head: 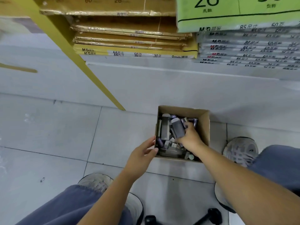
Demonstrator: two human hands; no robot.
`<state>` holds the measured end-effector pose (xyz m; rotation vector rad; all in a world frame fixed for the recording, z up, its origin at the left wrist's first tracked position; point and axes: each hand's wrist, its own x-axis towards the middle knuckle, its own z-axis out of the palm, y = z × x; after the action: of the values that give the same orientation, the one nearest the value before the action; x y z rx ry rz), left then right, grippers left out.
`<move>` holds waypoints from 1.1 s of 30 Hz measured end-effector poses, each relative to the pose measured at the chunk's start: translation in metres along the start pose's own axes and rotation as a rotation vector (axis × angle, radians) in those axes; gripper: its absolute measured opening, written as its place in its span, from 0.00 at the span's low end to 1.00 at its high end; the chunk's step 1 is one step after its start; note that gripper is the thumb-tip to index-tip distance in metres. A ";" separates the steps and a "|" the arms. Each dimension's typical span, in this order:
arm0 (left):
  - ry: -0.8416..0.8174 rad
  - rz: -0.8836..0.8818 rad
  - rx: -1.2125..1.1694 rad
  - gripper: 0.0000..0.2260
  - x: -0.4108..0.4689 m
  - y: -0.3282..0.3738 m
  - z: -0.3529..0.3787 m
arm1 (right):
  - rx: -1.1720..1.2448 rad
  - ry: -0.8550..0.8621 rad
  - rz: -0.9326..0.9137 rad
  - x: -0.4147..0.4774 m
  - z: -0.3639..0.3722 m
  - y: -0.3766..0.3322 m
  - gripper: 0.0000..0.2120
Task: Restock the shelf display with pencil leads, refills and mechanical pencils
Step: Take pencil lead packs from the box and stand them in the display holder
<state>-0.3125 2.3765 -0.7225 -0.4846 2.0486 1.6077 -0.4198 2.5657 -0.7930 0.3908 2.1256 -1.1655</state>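
Floor: pale grey tiles, running up to the foot of the shelving.
Shelf base: a white plinth across the top half of the view, with a slanting yellow post in front of its left part.
Paper stacks: brown and yellow packs lay piled on the left. Grey packs were piled on the right with a green pack on top.
Person: blue trouser legs and two grey shoes framed the lower edge, and both bare forearms reached forward.
Cardboard box: it stood open on the floor just in front of the plinth, between the feet. It held a jumble of the stock: small grey packs, purple tubes and other bits too small to name.
Left hand: outside the box, its fingers nearly straight against the left wall and its thumb at the near-left corner.
Right hand: down inside the box, fingers curled round a grey pack.
Grey pack: tilted, its top end raised above the other stock.
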 end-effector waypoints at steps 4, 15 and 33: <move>-0.015 0.000 -0.040 0.12 -0.002 0.000 0.001 | -0.135 0.026 -0.029 -0.004 -0.002 0.004 0.32; 0.044 -0.046 -0.116 0.20 -0.003 -0.001 0.003 | -0.112 -0.038 0.044 -0.010 -0.004 0.002 0.35; 0.028 -0.059 -0.094 0.18 0.000 -0.007 0.000 | 0.199 0.054 -0.013 -0.003 0.016 -0.026 0.20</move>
<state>-0.3085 2.3747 -0.7283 -0.5987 1.9665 1.6759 -0.4250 2.5379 -0.7806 0.5032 2.0663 -1.3939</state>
